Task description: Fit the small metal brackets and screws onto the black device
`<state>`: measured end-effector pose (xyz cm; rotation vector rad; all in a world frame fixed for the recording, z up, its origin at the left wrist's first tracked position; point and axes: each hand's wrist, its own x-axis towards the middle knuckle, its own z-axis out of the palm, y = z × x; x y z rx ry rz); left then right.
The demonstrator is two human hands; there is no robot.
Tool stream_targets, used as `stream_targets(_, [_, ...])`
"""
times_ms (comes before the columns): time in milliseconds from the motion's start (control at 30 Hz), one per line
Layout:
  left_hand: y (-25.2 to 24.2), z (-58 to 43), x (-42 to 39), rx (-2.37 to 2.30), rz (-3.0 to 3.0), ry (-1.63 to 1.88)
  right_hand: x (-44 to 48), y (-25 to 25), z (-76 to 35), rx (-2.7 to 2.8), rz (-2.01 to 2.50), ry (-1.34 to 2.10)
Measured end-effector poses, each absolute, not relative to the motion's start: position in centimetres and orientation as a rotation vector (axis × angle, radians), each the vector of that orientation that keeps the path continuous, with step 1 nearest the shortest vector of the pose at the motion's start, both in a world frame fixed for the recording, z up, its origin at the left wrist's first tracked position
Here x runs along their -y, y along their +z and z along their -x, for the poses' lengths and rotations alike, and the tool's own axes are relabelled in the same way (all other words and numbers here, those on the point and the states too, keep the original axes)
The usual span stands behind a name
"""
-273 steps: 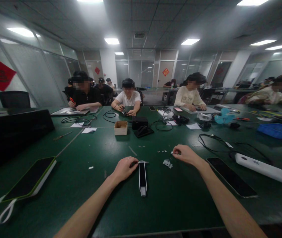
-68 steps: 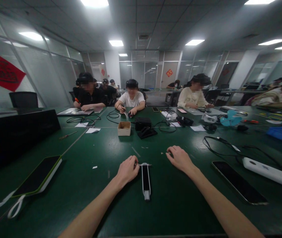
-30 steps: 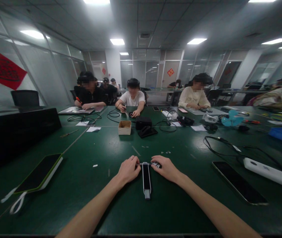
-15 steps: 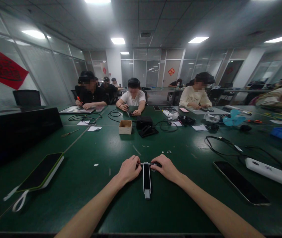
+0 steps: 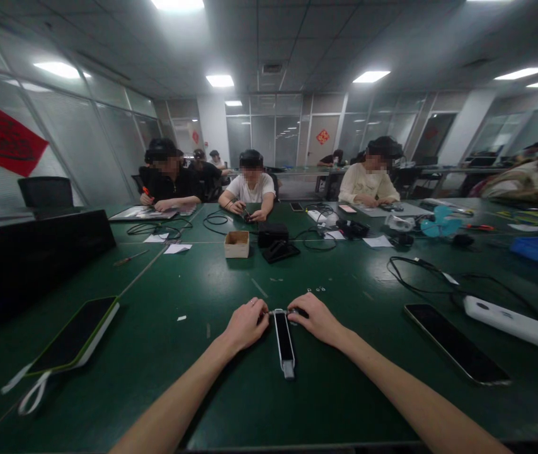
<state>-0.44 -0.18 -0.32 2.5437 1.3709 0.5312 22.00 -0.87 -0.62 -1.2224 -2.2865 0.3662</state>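
Note:
A narrow white device with a black face (image 5: 285,340) lies lengthwise on the green table (image 5: 165,353) in front of me. My left hand (image 5: 245,323) is curled at its far left corner, pinching a thin metal pin there. My right hand (image 5: 315,318) is curled at the far right corner, fingertips pressed on a small dark part at the device's end. What the right fingers hold is too small to make out. A few tiny metal parts (image 5: 315,289) lie just beyond my right hand.
A phone (image 5: 455,343) and a white power strip (image 5: 517,325) lie to the right, a green-edged tablet (image 5: 73,335) to the left. A small cardboard box (image 5: 237,243), black cases and cables sit farther back. Several people work at the far side.
My right hand came in from the loose parts on the right to the far end of the device. The device's near end has swung slightly to the right.

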Motion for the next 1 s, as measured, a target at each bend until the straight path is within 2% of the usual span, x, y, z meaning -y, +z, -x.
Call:
stream_targets(167, [-0.3, 0.5, 0.1, -1.338, -2.541, 0.559, 0.5, -0.3, -22.9, 2.315, 1.204, 0.3])
stream_targets(400, [-0.3, 0.5, 0.2, -1.342, -2.509, 0.555, -2.3, -1.2, -27.3, 2.198, 1.45, -0.007])
stream_targets(667, [-0.5, 0.5, 0.1, -1.352, -2.482, 0.618, -3.5, -1.8, -27.6, 2.286, 1.523, -0.169])
stream_targets(900, [-0.8, 0.5, -0.2, -1.341, -2.44, 0.831, -2.7, -0.6, -25.8, 2.318, 1.538, -0.286])
stream_targets(1000, [-0.9, 0.5, -0.2, -1.298, -2.432, 0.975, -1.4, -0.1, -24.1, 2.226, 1.44, -0.167])
